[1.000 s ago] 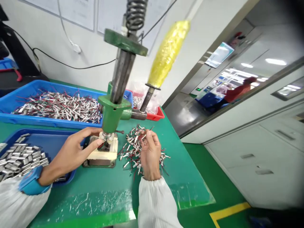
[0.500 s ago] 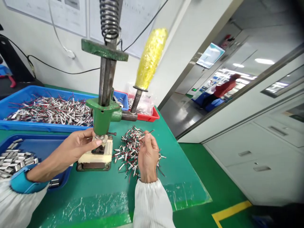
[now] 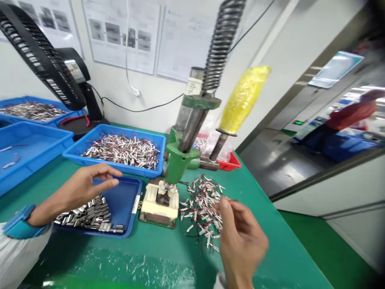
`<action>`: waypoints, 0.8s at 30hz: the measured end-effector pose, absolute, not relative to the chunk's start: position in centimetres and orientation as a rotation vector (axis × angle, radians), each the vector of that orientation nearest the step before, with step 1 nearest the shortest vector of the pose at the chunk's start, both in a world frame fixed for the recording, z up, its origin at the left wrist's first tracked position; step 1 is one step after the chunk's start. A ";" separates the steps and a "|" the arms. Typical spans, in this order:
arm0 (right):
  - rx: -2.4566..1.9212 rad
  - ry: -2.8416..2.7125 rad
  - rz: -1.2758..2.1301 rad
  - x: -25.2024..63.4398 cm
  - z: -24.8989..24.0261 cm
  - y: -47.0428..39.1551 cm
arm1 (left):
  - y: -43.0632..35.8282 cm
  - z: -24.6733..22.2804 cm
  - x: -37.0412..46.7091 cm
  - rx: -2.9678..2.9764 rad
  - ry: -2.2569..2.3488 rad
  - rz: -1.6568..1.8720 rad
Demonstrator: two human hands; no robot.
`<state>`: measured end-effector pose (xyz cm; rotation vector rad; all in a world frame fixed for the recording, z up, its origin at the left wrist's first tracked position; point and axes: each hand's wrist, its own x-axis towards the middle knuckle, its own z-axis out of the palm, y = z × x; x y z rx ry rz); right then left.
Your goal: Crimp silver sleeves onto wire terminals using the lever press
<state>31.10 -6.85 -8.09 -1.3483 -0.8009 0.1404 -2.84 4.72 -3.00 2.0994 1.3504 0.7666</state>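
Green-painted metal lever press [image 3: 176, 166], worn at its edges; bulbous yellow handle [image 3: 245, 100] wrapped in glossy, crinkled plastic; short silver cylinders [image 3: 94, 212] of shiny metal; rectangular dark-blue tray [image 3: 120, 196] of smooth plastic; flat green tabletop [image 3: 252, 192], glossy

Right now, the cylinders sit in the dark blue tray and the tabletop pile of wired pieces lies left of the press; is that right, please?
No: the head view shows the pile of wired pieces right of the press; the cylinders sit in the dark blue tray.

Free path across the near tabletop [image 3: 162, 243]; green press [image 3: 176, 162] upright between tray [image 3: 122, 198] and pile [image 3: 206, 200]
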 end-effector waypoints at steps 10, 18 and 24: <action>-1.700 -1.230 0.175 28.7 -11.3 -10.5 | 0.6 -6.4 -1.4 2.364 0.995 0.176; -1.478 -0.951 0.323 24.9 -9.0 -9.6 | 0.8 -8.8 -1.7 2.525 1.023 0.357; -1.271 -1.158 -0.085 21.6 -9.7 -5.3 | 0.5 -7.8 -1.0 2.134 1.097 0.798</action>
